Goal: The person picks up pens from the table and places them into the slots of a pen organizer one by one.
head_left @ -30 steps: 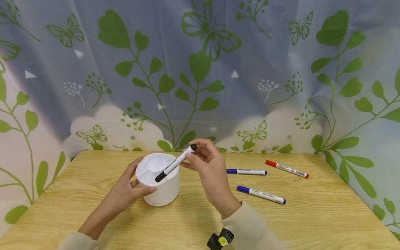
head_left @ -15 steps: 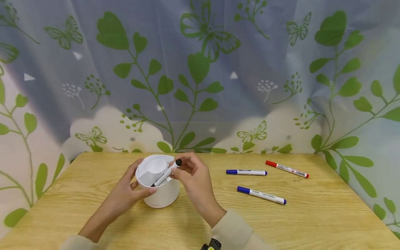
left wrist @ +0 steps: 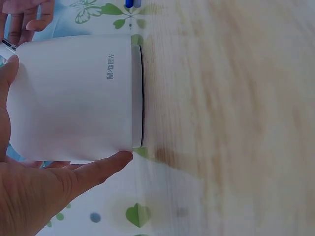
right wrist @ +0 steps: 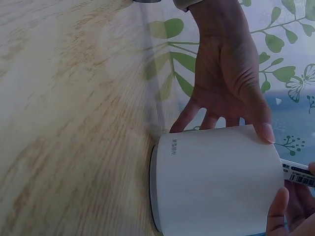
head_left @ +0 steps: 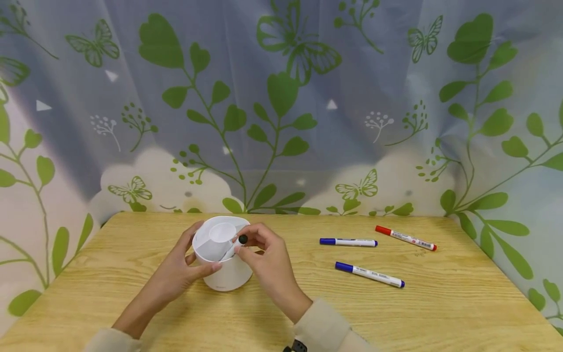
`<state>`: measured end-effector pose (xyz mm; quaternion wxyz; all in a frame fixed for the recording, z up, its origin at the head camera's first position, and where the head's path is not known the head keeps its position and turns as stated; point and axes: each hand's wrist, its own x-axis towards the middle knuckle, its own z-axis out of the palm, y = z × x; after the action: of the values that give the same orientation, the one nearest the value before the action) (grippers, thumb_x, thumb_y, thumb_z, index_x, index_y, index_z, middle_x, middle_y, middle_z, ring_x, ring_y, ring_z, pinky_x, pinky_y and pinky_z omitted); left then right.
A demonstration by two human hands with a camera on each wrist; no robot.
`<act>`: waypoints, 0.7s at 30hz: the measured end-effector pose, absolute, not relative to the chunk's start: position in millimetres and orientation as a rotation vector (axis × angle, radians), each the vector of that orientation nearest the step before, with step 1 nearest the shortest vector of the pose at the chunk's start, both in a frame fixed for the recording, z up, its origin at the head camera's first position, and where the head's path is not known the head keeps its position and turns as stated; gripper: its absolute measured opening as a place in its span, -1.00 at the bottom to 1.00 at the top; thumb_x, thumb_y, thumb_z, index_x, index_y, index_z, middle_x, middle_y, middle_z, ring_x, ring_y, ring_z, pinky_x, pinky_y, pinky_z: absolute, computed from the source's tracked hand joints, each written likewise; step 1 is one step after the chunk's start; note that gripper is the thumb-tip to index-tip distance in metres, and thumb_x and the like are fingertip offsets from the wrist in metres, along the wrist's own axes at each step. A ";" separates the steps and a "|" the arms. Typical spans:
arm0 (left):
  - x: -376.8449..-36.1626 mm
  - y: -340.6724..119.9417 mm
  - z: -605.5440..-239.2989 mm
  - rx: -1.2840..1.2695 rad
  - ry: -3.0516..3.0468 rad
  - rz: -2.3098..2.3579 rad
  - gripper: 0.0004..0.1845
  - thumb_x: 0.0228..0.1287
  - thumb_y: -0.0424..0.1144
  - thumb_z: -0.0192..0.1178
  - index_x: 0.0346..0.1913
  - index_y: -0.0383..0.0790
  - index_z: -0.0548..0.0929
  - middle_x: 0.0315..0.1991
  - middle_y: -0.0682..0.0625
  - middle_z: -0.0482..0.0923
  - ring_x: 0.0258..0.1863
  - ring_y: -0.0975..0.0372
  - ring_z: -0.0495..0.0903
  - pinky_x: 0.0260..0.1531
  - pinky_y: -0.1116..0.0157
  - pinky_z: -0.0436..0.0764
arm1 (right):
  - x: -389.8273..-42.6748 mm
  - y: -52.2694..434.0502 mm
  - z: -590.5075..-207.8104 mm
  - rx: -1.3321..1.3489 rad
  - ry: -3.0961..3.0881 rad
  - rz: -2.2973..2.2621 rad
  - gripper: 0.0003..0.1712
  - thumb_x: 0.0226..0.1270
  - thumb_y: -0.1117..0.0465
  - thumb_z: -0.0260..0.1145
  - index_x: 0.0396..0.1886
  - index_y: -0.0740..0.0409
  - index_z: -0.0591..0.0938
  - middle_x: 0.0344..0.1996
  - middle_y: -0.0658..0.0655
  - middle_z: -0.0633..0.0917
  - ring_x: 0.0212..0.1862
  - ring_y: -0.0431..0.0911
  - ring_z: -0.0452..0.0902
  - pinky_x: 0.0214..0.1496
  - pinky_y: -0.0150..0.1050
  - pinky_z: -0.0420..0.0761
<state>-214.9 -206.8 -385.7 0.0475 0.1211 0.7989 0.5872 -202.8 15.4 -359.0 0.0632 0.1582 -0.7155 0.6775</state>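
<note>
The right hand (head_left: 270, 256) is clamped on a marker (head_left: 242, 240), thumb on the near side and fingers on the far side, close to its upper end. The marker has a white barrel and a black end piece, which points up and to the right. Dark print and a barcode show on the barrel from the right wrist. Position: tilted, lower part inside the near right compartment of a pen holder (head_left: 225, 279); the lower end is hidden by the wall.

The left hand (head_left: 184, 266) is clamped on the holder from the left, thumb across the near rim, fingers round the far left side. The holder stands upright on the left part of the table. It is a smooth white cylinder with a round inner cup (head_left: 222, 231) and thin dividers in its top. A small grey logo (left wrist: 110, 67) is printed low on the wall, above a narrow base band.

To the right, well apart from the holder, lie two blue markers (head_left: 370, 275), one near and one farther back, and a red marker (head_left: 406, 238), far right. All three have white barrels. The table (head_left: 440, 303) is pale grained wood. Behind it hangs a curtain (head_left: 211, 54) printed with green leaves and butterflies.
</note>
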 end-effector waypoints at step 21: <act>-212.8 -204.8 -383.6 0.361 2.469 1.769 0.15 0.31 -0.22 0.49 0.71 -0.05 -0.14 0.70 -0.27 -0.14 0.55 -0.41 0.14 0.11 0.20 0.70 | -204.2 9.9 -365.9 0.516 -2.238 1.979 -0.82 0.33 0.42 0.41 -0.10 0.19 0.74 -0.14 0.18 0.75 -0.06 -0.20 0.61 -0.12 -0.38 0.59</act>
<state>-212.8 -204.8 -383.6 0.0414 0.1178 0.8066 0.5778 -204.2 9.9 -365.9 0.0550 0.1699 -0.7371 0.6518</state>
